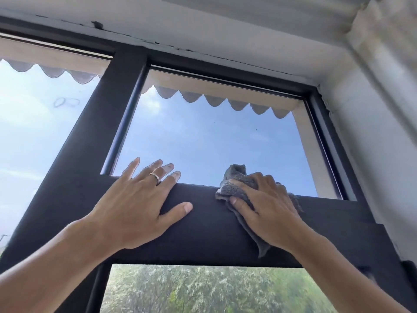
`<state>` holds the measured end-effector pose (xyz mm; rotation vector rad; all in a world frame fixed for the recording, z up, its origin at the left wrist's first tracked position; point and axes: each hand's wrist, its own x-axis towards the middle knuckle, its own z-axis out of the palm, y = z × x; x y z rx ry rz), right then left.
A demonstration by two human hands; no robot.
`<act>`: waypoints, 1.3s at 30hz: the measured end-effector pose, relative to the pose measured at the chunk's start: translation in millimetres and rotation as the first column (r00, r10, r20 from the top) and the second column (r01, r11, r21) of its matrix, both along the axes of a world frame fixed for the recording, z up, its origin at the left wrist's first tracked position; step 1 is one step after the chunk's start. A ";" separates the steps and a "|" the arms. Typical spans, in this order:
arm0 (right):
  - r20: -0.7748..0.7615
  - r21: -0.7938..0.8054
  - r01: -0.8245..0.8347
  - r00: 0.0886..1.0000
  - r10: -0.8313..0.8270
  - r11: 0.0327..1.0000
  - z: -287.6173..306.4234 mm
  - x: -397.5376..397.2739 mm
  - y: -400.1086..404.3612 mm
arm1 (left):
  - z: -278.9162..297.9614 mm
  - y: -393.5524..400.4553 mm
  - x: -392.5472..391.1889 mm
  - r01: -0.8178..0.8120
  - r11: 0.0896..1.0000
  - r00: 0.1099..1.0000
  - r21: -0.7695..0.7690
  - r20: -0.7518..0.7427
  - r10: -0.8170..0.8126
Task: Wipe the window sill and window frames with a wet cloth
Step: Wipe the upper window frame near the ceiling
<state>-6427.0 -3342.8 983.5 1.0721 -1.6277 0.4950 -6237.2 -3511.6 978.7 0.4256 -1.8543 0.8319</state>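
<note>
Two hands on dark horizontal window-frame crossbar (203,222): right hand (268,204) clamps crumpled grey terry cloth (239,186) on bar's upper edge; left hand (137,199) flat, fingers spread. Bar runs left-right; unwiped stretch likely rightward.

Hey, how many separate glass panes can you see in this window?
3. The upper left pane is cut off by the picture's edge; the upper right pane is above the dark crossbar; the lower pane is below it. More may lie outside the view.

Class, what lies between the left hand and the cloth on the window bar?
In the head view, only bare dark bar lies between left hand and grey cloth.
</note>
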 end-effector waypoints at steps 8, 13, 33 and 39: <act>-0.048 0.026 0.038 0.998 -0.037 0.999 -2.8 -30.7 26.0 | 12.4 29.0 -26.6 0.008 1.000 0.999 0.004 0.045 -0.008; 0.023 -0.069 0.083 0.996 -0.082 0.994 -10.2 -37.7 31.5 | 15.5 43.1 -42.6 0.002 1.000 0.997 0.000 0.074 -0.002; 0.115 -0.237 0.120 0.989 -0.095 0.964 -17.8 -105.8 86.1 | 22.3 104.3 -123.9 0.125 0.992 0.989 -0.005 0.082 -0.124; 0.069 -0.123 0.031 0.997 -0.023 0.992 -23.9 -95.8 75.2 | 21.3 114.9 -143.0 0.101 0.995 0.993 0.009 0.068 -0.101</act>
